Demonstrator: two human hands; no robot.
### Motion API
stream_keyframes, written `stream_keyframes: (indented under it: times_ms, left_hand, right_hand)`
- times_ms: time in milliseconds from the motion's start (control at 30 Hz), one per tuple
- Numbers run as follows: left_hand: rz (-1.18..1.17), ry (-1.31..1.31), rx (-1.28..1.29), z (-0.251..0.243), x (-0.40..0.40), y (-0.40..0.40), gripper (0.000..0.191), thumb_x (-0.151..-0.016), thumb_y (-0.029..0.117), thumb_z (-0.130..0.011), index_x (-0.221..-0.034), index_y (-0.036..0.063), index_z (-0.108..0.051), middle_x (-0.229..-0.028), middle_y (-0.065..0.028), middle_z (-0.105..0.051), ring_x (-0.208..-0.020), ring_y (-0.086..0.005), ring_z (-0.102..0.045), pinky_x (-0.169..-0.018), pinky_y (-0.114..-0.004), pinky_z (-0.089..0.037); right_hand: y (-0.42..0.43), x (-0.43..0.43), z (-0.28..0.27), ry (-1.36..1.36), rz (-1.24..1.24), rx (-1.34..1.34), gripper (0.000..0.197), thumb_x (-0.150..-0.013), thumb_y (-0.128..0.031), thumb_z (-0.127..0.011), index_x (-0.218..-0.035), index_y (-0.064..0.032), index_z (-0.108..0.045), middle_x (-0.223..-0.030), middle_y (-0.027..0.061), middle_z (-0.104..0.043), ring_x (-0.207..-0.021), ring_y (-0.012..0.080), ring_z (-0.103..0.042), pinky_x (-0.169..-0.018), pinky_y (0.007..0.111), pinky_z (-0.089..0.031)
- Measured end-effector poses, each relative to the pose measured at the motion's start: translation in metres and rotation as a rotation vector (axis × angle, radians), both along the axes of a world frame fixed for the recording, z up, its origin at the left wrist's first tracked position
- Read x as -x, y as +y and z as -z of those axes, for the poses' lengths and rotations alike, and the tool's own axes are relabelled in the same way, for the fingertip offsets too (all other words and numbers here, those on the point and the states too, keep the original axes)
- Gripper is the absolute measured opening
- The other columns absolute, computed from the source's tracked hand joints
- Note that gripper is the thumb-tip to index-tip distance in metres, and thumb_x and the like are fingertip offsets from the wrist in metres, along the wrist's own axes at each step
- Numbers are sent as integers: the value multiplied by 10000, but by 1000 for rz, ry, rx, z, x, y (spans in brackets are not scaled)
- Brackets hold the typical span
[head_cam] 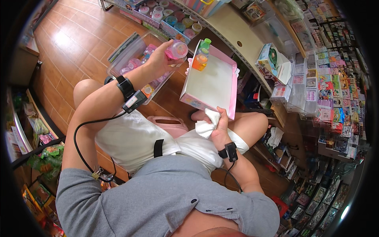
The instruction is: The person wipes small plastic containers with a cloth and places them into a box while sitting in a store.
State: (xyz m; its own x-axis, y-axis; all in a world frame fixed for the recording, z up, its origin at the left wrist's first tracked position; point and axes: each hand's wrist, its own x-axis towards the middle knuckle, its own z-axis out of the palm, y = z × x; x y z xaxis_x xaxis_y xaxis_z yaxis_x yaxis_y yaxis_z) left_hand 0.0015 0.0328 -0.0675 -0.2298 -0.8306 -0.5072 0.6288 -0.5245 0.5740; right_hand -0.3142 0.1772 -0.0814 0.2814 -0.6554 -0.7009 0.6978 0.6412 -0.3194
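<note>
My left hand (158, 59) grips a small round tub of pink stuff (177, 49) with a clear lid, held above a clear plastic bin (114, 72). Several pink tubs (134, 63) and other colourful ones lie in that bin. In my right hand (220, 127) is a crumpled white tissue or cloth (207, 123); its thumb reaches the near edge of a shallow pink cardboard box (192, 100). Inside the box, at the far left corner, green, clear and orange containers (200, 62) stand in a row. The rest of its white bottom is bare.
A shelf (228, 32) with a perforated edge runs along the far right side. Several tubs of coloured stuff (171, 20) stand in display boxes below it. An opened carton (274, 62) sits on the shelf. Packets (328, 89) hang at right. A pink stool (168, 124) shows between my legs.
</note>
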Motion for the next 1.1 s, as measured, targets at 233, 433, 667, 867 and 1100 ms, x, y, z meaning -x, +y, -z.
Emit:
stream_keyframes:
  times_ms: [233, 433, 667, 867, 1100]
  left_hand:
    - [-49, 42, 51, -4, -11, -9, 530, -1042, 539, -542, -1323, 92, -593, -1222, -143, -678, -1096, -350, -706, -996, -533, -520]
    - [-66, 38, 68, -11, -15, -9, 555, -1032, 567, -536, -1290, 82, -615, -1188, -145, -688, -1067, -317, -707, -973, -496, -524]
    - [-105, 65, 47, -16, -30, -10, 564, -1042, 578, -511, -1254, 68, -623, -1161, -121, -673, -1093, -306, -688, -976, -468, -489]
    - [-125, 102, 11, -13, -34, -12, 569, -1040, 589, -514, -1253, 73, -629, -1151, -121, -663, -1125, -318, -668, -973, -456, -485]
    - [-88, 122, 37, -12, -33, -13, 577, -1037, 590, -527, -1262, 67, -622, -1149, -127, -663, -1124, -325, -666, -966, -456, -501]
  right_hand:
    - [-59, 8, 50, 129, 39, 52, 302, -889, -392, -679, -804, -106, -632, -654, 59, -616, -488, 201, -510, -485, 365, -422]
    - [-124, -25, 61, 315, 19, 136, 401, -857, -539, -649, -773, -148, -619, -585, 28, -509, -508, 215, -478, -543, 398, -420]
    - [-193, -7, 122, 167, 122, 229, 370, -882, -429, -645, -817, -74, -564, -608, 56, -472, -497, 221, -443, -527, 370, -388]
    - [-231, 2, 160, 158, 124, 318, 382, -893, -436, -640, -858, -72, -528, -642, 77, -470, -513, 227, -455, -547, 367, -407]
    - [-279, -8, 214, 39, 173, 275, 375, -889, -412, -659, -857, -45, -589, -630, 81, -527, -483, 229, -490, -502, 373, -422]
